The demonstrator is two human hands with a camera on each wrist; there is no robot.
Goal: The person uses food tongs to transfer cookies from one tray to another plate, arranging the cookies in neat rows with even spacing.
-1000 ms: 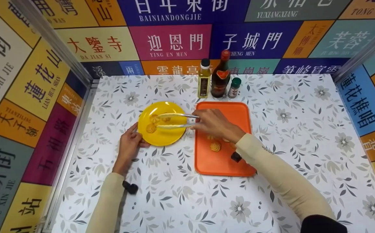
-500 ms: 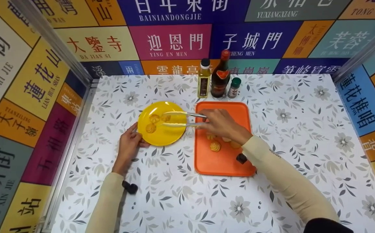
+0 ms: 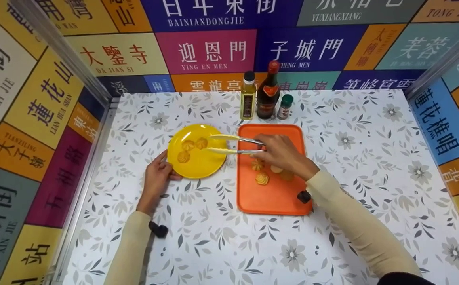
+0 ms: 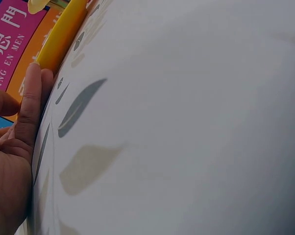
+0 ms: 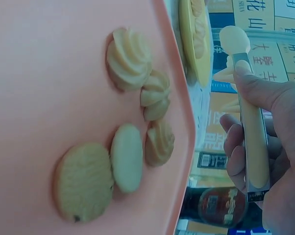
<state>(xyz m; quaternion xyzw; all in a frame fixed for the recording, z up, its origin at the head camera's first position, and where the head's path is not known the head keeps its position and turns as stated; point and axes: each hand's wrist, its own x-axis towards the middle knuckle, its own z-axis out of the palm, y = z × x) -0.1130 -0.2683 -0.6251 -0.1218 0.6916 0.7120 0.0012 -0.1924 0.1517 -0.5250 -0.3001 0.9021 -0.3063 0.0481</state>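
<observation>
In the head view my right hand (image 3: 282,152) grips a pair of tongs (image 3: 249,151) over the orange tray's left edge. The yellow-tipped arms of the tongs stand apart above the yellow plate (image 3: 209,168), with nothing between them. Three swirled cookies (image 3: 183,156) lie on the plate's left half. My left hand (image 3: 158,174) rests at the plate's lower left rim, and in the left wrist view a straight finger (image 4: 32,93) touches that rim. Several cookies (image 5: 130,58) lie on the orange tray (image 3: 275,202); in the right wrist view three are swirled and two are flat and smooth.
Behind the tray stand an oil bottle (image 3: 248,99), a dark red-capped bottle (image 3: 268,95) and a small green-capped jar (image 3: 285,107). A floral cloth (image 3: 213,237) covers the table. Sign-printed panels (image 3: 209,51) enclose the back and sides.
My right hand has drawn the tongs to the right, off the cookies on the plate, and the third cookie there now shows fully. My left hand has stayed at the rim.
</observation>
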